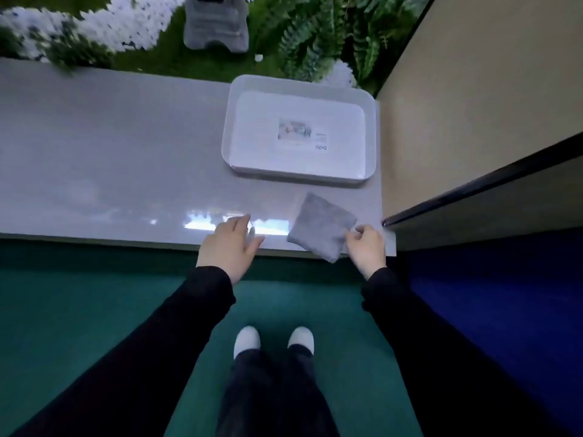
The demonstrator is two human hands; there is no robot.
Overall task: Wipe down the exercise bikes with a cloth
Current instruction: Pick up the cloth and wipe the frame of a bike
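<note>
A folded grey cloth (321, 227) lies at the front right corner of a glossy grey ledge (110, 171), one corner hanging past the edge. My right hand (366, 247) pinches the cloth's right corner between thumb and fingers. My left hand (228, 244) hovers at the ledge's front edge to the left of the cloth, fingers relaxed and holding nothing. No exercise bike is in view.
A white plastic tray (227, 134) with a paper label inside stands behind the cloth. Plants, ferns and a grey stone ornament (216, 23) lie beyond the ledge. A beige wall (473, 89) with a dark rail borders the right. Green and blue carpet is underfoot.
</note>
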